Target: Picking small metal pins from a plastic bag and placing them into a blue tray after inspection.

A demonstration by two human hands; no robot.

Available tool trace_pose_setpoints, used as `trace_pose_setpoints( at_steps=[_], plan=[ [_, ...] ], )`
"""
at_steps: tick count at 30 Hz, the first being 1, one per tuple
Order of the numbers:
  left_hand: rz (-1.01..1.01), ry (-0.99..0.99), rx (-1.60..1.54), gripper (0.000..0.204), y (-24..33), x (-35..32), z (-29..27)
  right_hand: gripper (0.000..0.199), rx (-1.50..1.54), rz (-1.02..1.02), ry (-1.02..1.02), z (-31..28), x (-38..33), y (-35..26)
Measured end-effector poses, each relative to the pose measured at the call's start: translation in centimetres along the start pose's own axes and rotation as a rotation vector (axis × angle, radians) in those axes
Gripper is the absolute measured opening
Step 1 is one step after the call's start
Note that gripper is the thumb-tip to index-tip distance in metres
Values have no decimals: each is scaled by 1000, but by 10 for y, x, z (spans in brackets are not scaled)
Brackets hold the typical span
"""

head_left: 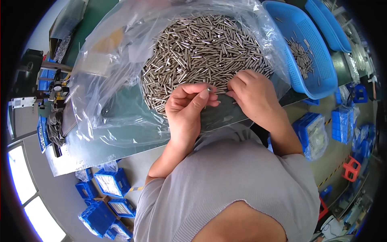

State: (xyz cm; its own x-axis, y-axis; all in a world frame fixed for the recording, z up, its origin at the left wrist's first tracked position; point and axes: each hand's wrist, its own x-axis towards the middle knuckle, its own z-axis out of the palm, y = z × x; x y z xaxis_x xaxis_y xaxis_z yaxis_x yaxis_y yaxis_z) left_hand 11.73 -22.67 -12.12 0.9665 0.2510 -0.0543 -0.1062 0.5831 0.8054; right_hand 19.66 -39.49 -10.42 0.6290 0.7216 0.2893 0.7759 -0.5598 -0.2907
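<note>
Blue crates (107,183) holding clear-wrapped packs sit on the floor at lower left, and a big clear plastic bag (105,80) spreads over the green table (125,137) under a heap of small metal pins (201,48). The left hand (187,111) is raised at the heap's near edge, thumb and forefinger pinched on one pin (209,88). The right hand (252,94) rests curled, fingertips on the pins, its grasp unclear; blue mesh baskets (318,72) lie right

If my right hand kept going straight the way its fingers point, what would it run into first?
Most likely the left hand: the right hand points its fingers toward the small metal pin pinched there, with the heap of pins just beyond. Depth is unclear.
</note>
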Motion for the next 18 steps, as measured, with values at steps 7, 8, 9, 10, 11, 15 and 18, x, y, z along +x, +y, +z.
trace_pose_setpoints(
  at_steps=[7, 8, 9, 10, 11, 15, 18],
  plan=[
    [-23, -52, -32, 8, 0, 2, 0, 5, -294, -95, 41, 5, -2, -11],
    [-28, -68, -48, 8, 0, 2, -1, 4, -186, -79, 66, 3, -1, -8],
    [-61, -72, -73, 9, 2, 1, -1, 4, -77, -63, 90, 2, 1, -6],
    [-52, -69, -75, 9, 1, 1, -3, 9, 41, -70, 218, -6, 5, -9],
    [-71, -103, -88, 9, 0, 2, -6, 13, 205, -50, 280, -11, 5, -8],
    [-180, -162, -178, 10, 2, 3, -5, 18, 751, 129, 412, -11, 0, -14],
    [-182, -173, -187, 11, 1, 4, -6, 14, 1093, 290, 407, -6, 2, -24]
  ],
)
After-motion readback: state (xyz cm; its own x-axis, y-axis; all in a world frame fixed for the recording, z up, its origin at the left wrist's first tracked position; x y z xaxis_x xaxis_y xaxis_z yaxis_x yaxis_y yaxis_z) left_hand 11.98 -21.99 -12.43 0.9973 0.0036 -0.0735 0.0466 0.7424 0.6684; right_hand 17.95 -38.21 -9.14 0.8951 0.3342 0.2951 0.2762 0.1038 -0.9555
